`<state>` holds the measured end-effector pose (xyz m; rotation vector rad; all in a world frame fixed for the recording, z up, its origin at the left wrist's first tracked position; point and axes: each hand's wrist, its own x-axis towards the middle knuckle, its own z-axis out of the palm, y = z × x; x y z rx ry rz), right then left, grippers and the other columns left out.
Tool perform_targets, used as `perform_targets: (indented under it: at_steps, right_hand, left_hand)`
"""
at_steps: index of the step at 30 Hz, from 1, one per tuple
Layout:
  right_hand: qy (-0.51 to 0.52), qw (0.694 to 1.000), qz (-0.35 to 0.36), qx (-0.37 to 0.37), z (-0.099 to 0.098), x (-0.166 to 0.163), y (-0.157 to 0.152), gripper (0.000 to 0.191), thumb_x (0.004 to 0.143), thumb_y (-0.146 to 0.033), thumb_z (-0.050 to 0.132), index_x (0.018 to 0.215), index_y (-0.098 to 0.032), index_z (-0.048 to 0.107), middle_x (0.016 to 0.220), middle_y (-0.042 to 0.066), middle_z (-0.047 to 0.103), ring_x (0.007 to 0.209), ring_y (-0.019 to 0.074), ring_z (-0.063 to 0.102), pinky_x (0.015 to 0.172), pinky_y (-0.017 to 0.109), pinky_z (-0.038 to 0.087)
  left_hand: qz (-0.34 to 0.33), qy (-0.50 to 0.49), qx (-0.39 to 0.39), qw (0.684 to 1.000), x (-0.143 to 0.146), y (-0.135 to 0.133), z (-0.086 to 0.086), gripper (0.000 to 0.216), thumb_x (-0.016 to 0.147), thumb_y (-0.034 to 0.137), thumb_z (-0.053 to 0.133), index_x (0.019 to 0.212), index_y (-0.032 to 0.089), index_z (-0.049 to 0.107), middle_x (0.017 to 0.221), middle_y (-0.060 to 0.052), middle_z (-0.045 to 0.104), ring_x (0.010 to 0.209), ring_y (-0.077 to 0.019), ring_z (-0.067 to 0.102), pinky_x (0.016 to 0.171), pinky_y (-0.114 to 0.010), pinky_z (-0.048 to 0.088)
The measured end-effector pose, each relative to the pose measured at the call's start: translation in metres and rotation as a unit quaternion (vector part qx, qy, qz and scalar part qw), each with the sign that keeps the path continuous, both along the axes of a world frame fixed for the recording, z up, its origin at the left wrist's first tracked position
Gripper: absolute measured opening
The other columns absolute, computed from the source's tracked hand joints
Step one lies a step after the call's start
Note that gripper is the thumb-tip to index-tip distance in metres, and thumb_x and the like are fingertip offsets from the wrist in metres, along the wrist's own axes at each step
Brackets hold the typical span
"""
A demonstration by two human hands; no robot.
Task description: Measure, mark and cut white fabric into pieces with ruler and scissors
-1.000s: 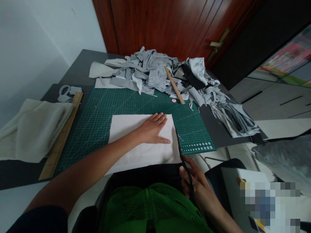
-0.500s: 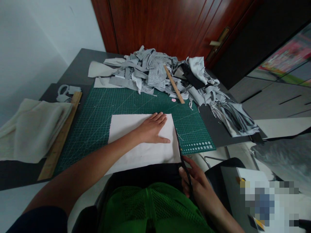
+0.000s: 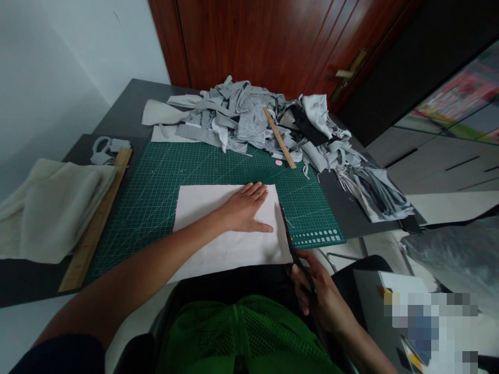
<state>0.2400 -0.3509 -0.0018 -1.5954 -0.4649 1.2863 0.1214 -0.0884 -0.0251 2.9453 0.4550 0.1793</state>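
My left hand (image 3: 245, 208) lies flat on a white cloth piece (image 3: 226, 254), fingers spread and pointing away from me. The cloth rests on a green cutting mat (image 3: 156, 176), and its near edge reaches past the mat toward my lap. My right hand (image 3: 317, 291) is wrapped round the handles of black scissors (image 3: 307, 272) at the cloth's near right corner. The dark blades run along the cloth's right edge. Whether they are parted is hard to make out. A thin thread lies on the mat just right of the blades.
A long wooden ruler (image 3: 95, 223) lies at the left beside folded cream cloth (image 3: 58, 208). Grey fabric scraps (image 3: 249, 114) are heaped along the back, with a short wooden ruler (image 3: 278, 137) on them. A white corded device (image 3: 109, 149) sits back left. Boxes (image 3: 405, 283) stand at lower right.
My right hand has shifted slightly to the right and turned, so the scissor handles show more clearly. My left hand and the cloth stay in place.
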Motion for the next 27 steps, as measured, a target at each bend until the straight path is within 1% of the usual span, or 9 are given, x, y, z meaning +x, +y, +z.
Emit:
perform_targets:
  at_steps: [3,7,9,13,15,19,27]
  right_hand:
    - [0.0,1.0,-0.007,0.005,-0.001,-0.002,0.002,0.062,0.082,-0.06,0.076,0.128,-0.028,0.05,0.069,-0.01,0.049,0.044,0.0073,0.037,0.037,0.02,0.033]
    - [0.0,1.0,-0.008,0.011,-0.006,-0.004,0.0,0.059,0.087,-0.056,0.074,0.133,-0.029,0.048,0.066,-0.01,0.046,0.046,0.0084,0.039,0.039,0.02,0.033]
    - [-0.005,1.0,-0.01,0.011,-0.007,-0.005,-0.001,0.06,0.088,-0.056,0.073,0.135,-0.028,0.048,0.064,-0.011,0.046,0.046,0.0087,0.039,0.039,0.02,0.034]
    - [-0.014,1.0,-0.008,0.011,-0.007,-0.006,-0.001,0.065,0.086,-0.058,0.075,0.136,-0.026,0.048,0.061,-0.011,0.045,0.045,0.0086,0.038,0.039,0.02,0.034]
    - [-0.015,1.0,-0.005,0.01,-0.006,-0.008,0.0,0.066,0.086,-0.058,0.074,0.137,-0.025,0.048,0.06,-0.011,0.045,0.045,0.0087,0.039,0.039,0.02,0.035]
    - [-0.009,1.0,-0.015,0.011,-0.007,-0.011,-0.001,0.067,0.087,-0.058,0.074,0.139,-0.025,0.046,0.063,-0.01,0.047,0.047,0.0081,0.04,0.04,0.02,0.035]
    - [-0.013,0.999,-0.028,0.021,-0.008,-0.013,-0.002,0.072,0.086,-0.057,0.075,0.142,-0.025,0.044,0.068,-0.009,0.05,0.047,0.0078,0.041,0.039,0.02,0.036]
  left_hand:
    - [0.001,0.002,0.003,1.0,0.0,-0.001,0.001,0.119,0.083,0.091,0.04,0.16,0.001,0.027,0.168,-0.025,0.023,0.159,-0.0365,0.018,0.129,-0.045,0.009]
    - [0.002,0.006,0.003,1.0,0.0,-0.002,0.002,0.119,0.083,0.09,0.043,0.159,-0.001,0.029,0.168,-0.026,0.023,0.159,-0.0369,0.017,0.13,-0.044,0.008]
    - [0.003,0.005,0.003,1.0,0.0,-0.002,0.001,0.119,0.083,0.09,0.044,0.16,0.0,0.028,0.168,-0.025,0.023,0.159,-0.0367,0.017,0.13,-0.045,0.008]
    - [0.003,-0.001,0.005,1.0,0.0,-0.001,0.0,0.118,0.083,0.09,0.043,0.161,0.004,0.027,0.168,-0.024,0.023,0.159,-0.0359,0.018,0.129,-0.045,0.009]
    - [0.004,-0.002,0.005,1.0,0.0,-0.001,0.0,0.118,0.082,0.091,0.042,0.161,0.004,0.028,0.168,-0.023,0.023,0.159,-0.0359,0.018,0.129,-0.044,0.009]
    - [0.004,0.001,0.007,1.0,0.0,-0.001,0.001,0.12,0.082,0.091,0.043,0.16,0.001,0.029,0.168,-0.024,0.023,0.159,-0.0363,0.018,0.13,-0.044,0.009]
    - [0.004,0.009,0.009,1.0,-0.001,-0.002,0.002,0.119,0.084,0.09,0.042,0.16,-0.001,0.028,0.169,-0.024,0.021,0.159,-0.0359,0.016,0.13,-0.044,0.008]
